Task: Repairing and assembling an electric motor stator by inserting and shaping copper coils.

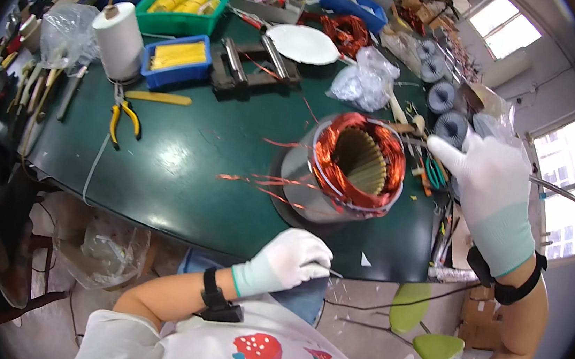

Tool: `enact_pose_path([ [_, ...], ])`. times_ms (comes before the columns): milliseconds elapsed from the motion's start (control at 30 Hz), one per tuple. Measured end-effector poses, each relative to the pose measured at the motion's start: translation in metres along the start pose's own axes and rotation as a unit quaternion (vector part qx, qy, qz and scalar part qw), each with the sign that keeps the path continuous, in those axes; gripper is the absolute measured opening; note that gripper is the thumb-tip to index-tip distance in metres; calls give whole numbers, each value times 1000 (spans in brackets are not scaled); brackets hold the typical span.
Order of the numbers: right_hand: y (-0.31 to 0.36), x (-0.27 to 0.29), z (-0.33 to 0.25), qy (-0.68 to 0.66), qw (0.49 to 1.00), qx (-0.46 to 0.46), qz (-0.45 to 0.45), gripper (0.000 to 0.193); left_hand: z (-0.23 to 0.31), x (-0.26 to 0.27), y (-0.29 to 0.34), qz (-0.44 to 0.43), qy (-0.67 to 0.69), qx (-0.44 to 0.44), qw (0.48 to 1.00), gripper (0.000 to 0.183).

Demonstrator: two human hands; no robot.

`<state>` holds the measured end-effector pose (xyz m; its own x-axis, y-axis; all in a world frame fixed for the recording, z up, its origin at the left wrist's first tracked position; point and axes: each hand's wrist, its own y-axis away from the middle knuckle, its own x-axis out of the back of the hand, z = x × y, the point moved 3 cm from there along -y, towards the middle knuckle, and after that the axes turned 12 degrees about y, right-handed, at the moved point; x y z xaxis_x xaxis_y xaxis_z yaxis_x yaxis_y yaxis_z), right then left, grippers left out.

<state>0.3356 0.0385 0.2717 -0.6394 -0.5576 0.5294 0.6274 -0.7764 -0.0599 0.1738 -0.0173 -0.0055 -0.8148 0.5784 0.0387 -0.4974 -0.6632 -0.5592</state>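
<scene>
Head view, looking down over the person's shoulders: a dark green counter (184, 162) carries a motor stator (344, 171) near its front right edge, a grey metal ring with copper windings bulging from its top and loose copper strands (259, 185) trailing off to its left across the counter. The left hand (293, 256), in a white glove with a pale green cuff, sits low at the counter's front edge, just below the stator, its fingers curled in and pinching a thin pale wire or strip that sticks out to the right; what exactly it is I cannot tell. The right hand (487, 179), gloved the same way, is raised to the right of the stator, fingers loosely bent with one pointing toward the windings, and a thin metal rod (559, 192) runs out from it to the right. Further back on the counter lie yellow-handled pliers (124, 119), a white spool (118, 39), a blue tray (176, 60) of yellow pieces, a green tray (183, 7) behind it, a white plate (303, 44) and a crumpled clear bag (364, 81).
</scene>
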Motion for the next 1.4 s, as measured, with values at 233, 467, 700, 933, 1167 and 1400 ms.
enact_pose_path([
  [233,26,-9,-2,-37,998,-51,7,37,-2,-13,11,4,24,-57,998,16],
  [467,23,20,2,-99,993,11,-58,44,7,-16,19,34,-44,-72,996,25],
  [700,25,13,-6,-99,995,-4,-33,45,7,-13,19,10,-29,-42,999,22],
  [933,41,-31,-11,-120,989,-78,47,33,9,-9,22,-16,-66,-26,997,24],
  [1167,46,-38,-15,-143,983,-112,18,35,28,42,28,145,-102,0,984,17],
  [1400,64,-45,-20,-142,983,-112,7,41,26,44,24,69,-70,57,994,17],
])
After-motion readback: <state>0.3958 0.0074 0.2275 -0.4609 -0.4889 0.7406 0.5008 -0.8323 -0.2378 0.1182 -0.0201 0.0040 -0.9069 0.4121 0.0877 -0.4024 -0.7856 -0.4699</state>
